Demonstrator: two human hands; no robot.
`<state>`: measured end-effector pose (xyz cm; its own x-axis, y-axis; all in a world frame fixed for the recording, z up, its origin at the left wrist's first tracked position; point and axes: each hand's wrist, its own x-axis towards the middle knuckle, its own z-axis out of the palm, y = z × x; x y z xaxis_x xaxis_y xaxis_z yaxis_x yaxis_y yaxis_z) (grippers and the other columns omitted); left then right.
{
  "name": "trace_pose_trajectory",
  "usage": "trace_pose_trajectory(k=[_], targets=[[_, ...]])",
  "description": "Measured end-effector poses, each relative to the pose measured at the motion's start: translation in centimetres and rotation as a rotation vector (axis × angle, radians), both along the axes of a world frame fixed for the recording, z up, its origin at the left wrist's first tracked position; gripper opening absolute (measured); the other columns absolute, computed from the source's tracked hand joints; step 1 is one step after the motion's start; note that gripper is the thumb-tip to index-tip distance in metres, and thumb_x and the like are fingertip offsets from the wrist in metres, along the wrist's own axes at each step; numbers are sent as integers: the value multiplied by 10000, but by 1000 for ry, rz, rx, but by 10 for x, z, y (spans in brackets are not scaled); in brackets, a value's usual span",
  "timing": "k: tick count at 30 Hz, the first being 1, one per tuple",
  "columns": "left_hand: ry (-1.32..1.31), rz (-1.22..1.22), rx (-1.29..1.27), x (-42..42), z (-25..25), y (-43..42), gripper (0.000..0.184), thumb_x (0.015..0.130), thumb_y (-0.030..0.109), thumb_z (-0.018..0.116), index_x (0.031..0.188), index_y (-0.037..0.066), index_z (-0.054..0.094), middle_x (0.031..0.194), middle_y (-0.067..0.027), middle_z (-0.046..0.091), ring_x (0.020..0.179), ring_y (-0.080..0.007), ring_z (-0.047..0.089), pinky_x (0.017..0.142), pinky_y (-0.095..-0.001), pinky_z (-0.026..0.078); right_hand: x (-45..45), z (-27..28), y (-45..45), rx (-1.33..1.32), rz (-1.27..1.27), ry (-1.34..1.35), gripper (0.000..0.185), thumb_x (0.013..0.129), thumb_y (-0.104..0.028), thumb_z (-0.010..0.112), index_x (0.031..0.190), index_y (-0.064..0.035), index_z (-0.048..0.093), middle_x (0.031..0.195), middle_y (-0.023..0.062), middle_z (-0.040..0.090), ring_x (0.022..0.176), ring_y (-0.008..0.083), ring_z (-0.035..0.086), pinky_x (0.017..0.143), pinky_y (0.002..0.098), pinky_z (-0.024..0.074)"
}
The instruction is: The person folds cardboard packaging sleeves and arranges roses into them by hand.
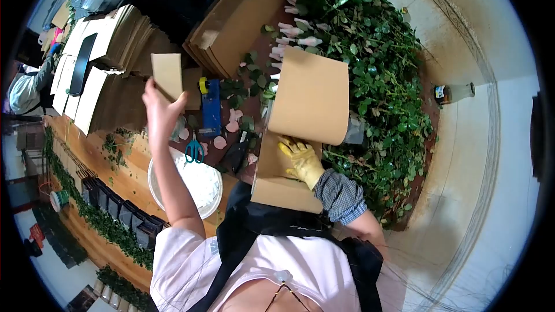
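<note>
My bare left hand (163, 108) is raised at the left, its fingers and thumb gripping a small rectangular piece of tan cardboard (166, 72). In front of my body lies a larger sheet of brown cardboard (309, 95), bent so that its far part curls up. My right hand (303, 162), in a yellow glove, lies on the low middle of that sheet with the fingers stretched out. A grey checked sleeve covers my right forearm. Whether anything lies beneath the curled part of the sheet is hidden.
Many leafy rose stems (376, 75) are heaped on the right, with sleeved pale blooms (309, 41) at their far left. Near my left arm are a blue tape dispenser (211, 107), teal scissors (195, 150) and a white tub (208, 188). Cardboard stacks (130, 40) stand beyond.
</note>
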<state>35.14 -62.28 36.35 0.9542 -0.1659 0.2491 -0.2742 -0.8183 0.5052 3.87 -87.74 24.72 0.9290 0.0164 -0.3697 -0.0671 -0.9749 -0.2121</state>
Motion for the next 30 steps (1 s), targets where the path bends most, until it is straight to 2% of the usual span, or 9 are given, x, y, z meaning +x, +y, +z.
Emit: trace_pose_trajectory(k=[3,6,8,10,15,20,24,26,30], targets=[[625,-471,-696,-57,46,15,1086,712,178,853,1554,77,176,1177,-122,558,975,-214,638,718,-328,572,6,-4,-4,-178,148,-62,820,873,-432,648,1546,-153,271,1576,112,321,1450,321,278,1181,467,226],[1213,-790,-546,-89,-4,2,669,800,240,796,1376,36,524,1162,-110,643,1002,-153,616,942,-324,479,7,-19,0,-189,78,158,930,801,-501,711,1544,-132,292,1584,112,312,1441,315,298,1179,411,254],[1230,-887,-138,-117,-20,-29,411,915,303,718,1154,-29,677,952,-48,695,905,-111,595,851,-306,497,18,18,5,-157,47,244,771,876,-473,599,1525,-155,330,1564,88,341,1411,274,334,1138,410,304],[1559,-700,-426,-137,-82,-51,382,936,305,703,1063,-54,676,867,-15,685,746,-93,585,709,-274,508,17,24,5,-204,88,257,533,1025,-350,411,1521,-178,322,1528,78,399,1333,221,432,1084,411,364],[1088,-599,-377,-180,-153,-87,314,898,239,742,911,-48,615,761,-84,664,666,-116,591,587,-291,488,8,17,-15,38,63,0,285,752,-290,720,919,-59,705,995,130,678,1041,327,606,867,445,486],[894,-619,-301,-188,-159,-88,326,890,237,750,839,-32,573,763,-143,693,688,-142,620,598,-316,498,0,23,-27,367,-209,-388,226,802,-234,690,971,-86,701,878,115,697,812,339,671,757,467,534],[946,-657,-118,-177,-150,-96,326,905,277,720,863,-25,602,753,-157,696,658,-180,664,603,-347,516,33,11,-4,-26,-264,67,181,839,-154,655,987,-95,740,949,84,744,863,282,721,676,418,574],[382,-864,472,-172,-132,-100,378,918,359,670,862,-13,636,772,-177,703,631,-275,687,609,-391,533,36,-3,3,-111,-281,-18,202,881,-119,591,998,-93,754,960,63,750,890,269,724,678,397,577],[1230,-1040,-25,-167,-96,-124,313,937,273,609,909,-33,666,802,-163,701,676,-242,684,676,-374,547,34,0,1,-57,-279,-1,206,915,-125,565,1019,-79,736,996,93,738,912,294,713,718,411,569]])
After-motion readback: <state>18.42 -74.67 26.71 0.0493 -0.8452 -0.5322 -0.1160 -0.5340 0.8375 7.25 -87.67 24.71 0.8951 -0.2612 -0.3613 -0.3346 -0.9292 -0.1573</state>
